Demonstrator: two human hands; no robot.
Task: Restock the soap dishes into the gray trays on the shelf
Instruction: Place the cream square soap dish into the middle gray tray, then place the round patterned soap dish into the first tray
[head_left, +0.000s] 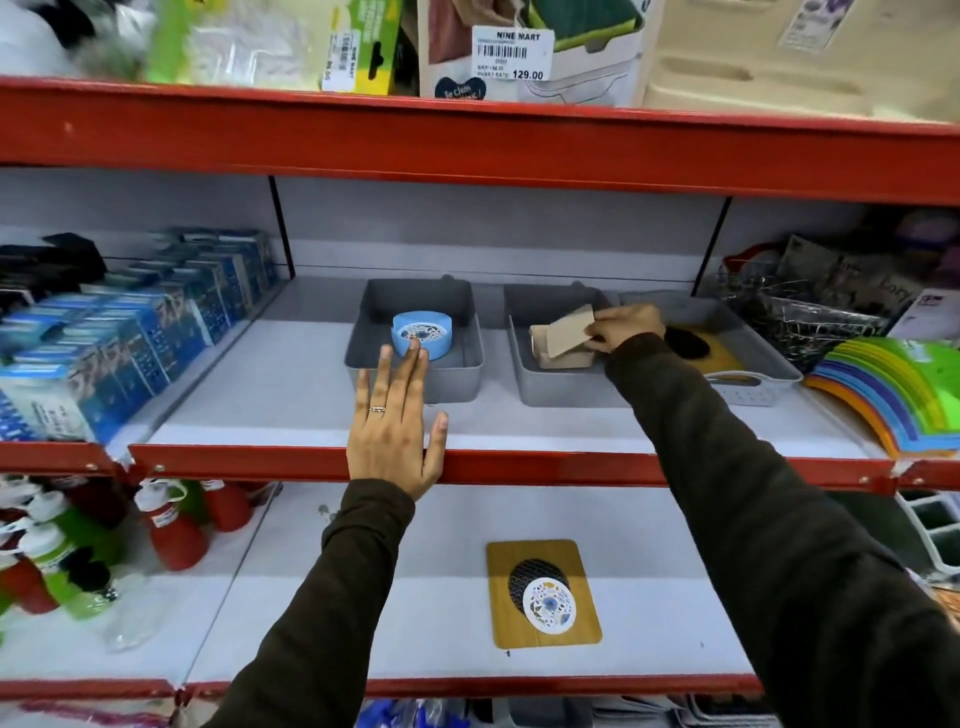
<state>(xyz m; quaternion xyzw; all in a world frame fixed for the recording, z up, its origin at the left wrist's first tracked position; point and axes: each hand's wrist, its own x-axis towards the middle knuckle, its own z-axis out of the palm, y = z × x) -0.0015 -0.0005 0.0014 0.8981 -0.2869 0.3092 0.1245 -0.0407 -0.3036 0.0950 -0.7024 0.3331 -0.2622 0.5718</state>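
Observation:
Two gray trays stand on the middle shelf. The left gray tray (363, 332) holds a round blue soap dish (421, 332) with a patterned label. My left hand (397, 431) is flat and open just in front of that tray, fingertips touching the blue dish's front. The middle gray tray (524, 353) holds a beige soap dish (545, 353). My right hand (626, 325) pinches another beige soap dish (569, 332), tilted over the one in the tray. A third gray tray (769, 358) to the right holds a wooden soap dish with a black mesh (688, 343).
A wooden soap dish with a round label (543, 592) lies on the lower shelf. Blue boxes (130, 332) fill the left of the middle shelf. A wire basket (810, 317) and colourful mats (893, 395) sit at the right. Red and green bottles (78, 551) stand lower left.

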